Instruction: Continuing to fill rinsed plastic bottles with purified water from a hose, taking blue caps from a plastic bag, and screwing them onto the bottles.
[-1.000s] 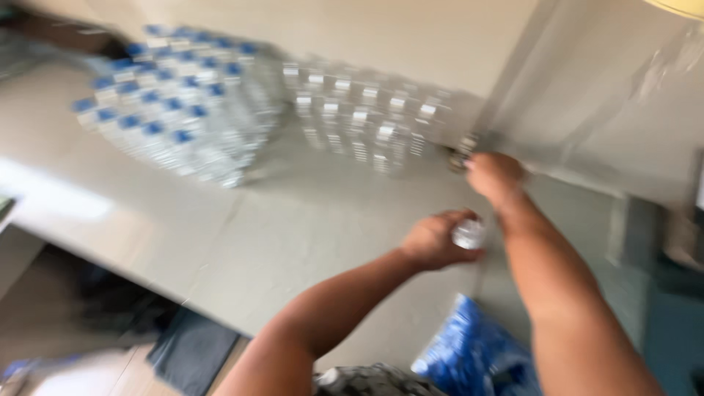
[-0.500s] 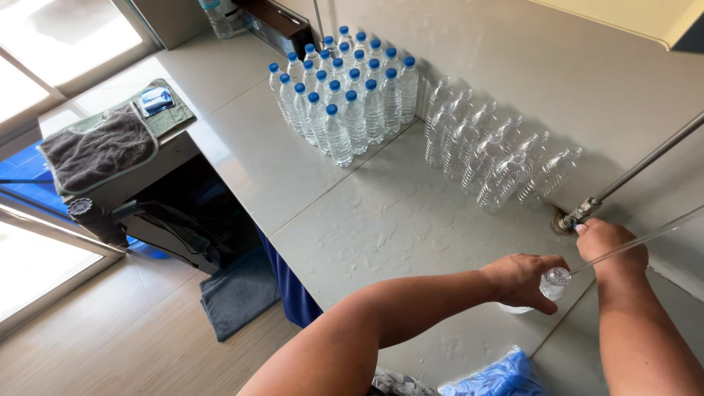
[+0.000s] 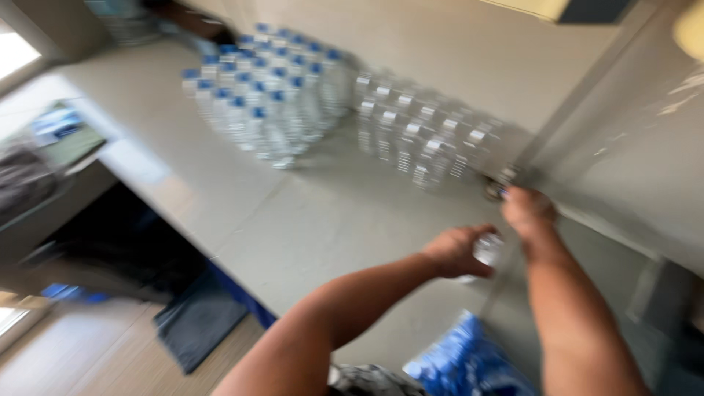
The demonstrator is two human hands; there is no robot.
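Note:
The picture is blurred by motion. My left hand (image 3: 456,251) is closed around a small clear plastic bottle (image 3: 488,249) held over the grey counter (image 3: 308,220). My right hand (image 3: 525,208) reaches just beyond it and rests on a metal tap fitting (image 3: 499,185) at the foot of a slanted metal pipe (image 3: 572,103); its fingers look curled on the fitting. The bottle sits close under that fitting.
Several blue-capped bottles (image 3: 264,103) stand grouped at the back of the counter, with uncapped clear bottles (image 3: 425,139) beside them. A blue plastic bag (image 3: 469,363) lies near my body. A dark mat (image 3: 194,323) lies on the wooden floor at left.
The view swung and blurred between frames. My hands stay together at the tap, left hand still holding the bottle and right hand still on the fitting.

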